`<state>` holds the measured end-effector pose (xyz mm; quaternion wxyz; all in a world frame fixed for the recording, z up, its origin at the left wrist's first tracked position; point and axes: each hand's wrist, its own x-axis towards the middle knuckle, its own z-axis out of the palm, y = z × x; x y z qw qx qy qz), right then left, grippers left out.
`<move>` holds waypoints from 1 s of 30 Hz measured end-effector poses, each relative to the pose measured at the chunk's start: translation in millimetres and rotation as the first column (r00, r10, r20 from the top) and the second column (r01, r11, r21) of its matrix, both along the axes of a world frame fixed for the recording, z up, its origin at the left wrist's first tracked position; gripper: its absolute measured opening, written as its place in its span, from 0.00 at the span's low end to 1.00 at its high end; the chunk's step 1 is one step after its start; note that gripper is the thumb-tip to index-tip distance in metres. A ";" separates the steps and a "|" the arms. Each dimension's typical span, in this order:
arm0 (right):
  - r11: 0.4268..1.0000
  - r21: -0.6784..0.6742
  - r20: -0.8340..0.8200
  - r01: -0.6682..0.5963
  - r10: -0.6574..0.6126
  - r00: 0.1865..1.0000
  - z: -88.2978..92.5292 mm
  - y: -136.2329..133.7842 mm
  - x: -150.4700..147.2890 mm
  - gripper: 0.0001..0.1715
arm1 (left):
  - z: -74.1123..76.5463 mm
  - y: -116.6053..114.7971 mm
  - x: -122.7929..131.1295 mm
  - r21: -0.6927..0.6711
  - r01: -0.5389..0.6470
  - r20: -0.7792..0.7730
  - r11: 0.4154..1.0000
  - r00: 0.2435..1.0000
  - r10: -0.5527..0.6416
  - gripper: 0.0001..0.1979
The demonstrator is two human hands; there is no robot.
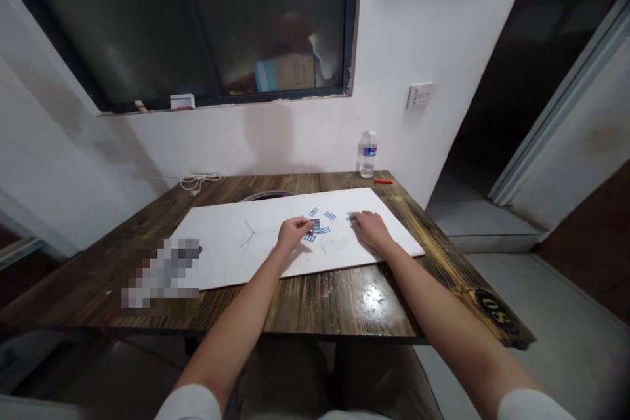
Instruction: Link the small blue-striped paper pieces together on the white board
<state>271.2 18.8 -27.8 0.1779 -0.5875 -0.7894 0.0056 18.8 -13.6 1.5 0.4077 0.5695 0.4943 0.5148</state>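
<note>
Left hand (294, 233) is over the board, thumb and fingertips pinching a dark striped piece (315, 224). Right hand (373, 228) is down near the board's right end, fingertips on a small blue-dark piece (351, 216); can't tell whether it's gripped or just touched, since the fingers hide part of it. Both pieces are on or just above the white board (359, 200), which sits askew on the dark wooden table (344, 305). Closest clutter: small blue-and-white pieces between the hands, one (314, 212) behind the held piece, another (330, 215) to its right, another (309, 237) just below the left fingertips, so that spot is crowded. Too small to read markings. Thin dark lines (252, 232) are drawn on the board left of the left hand. Left end of the board is partly covered by a pixelated patch (160, 275), contents unreadable. Behind the board: a round rim (268, 196) partly hidden by it, white cable (199, 180) at back left, clear bottle (367, 156) upright at back right, red pen-like stick (383, 181) just beside it. Round "08" plate (493, 308) at the table's near right corner. Wall behind has a socket (419, 96) and a dark window (197, 26), small white box (182, 102) on its sill.
</note>
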 end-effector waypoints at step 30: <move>0.987 -0.035 0.213 -0.156 0.160 0.964 17.0 1.3 13.1 0.17 | 0.0 1.8 0.1 -0.014 -0.016 -0.038 1.000 0.999 0.015 0.20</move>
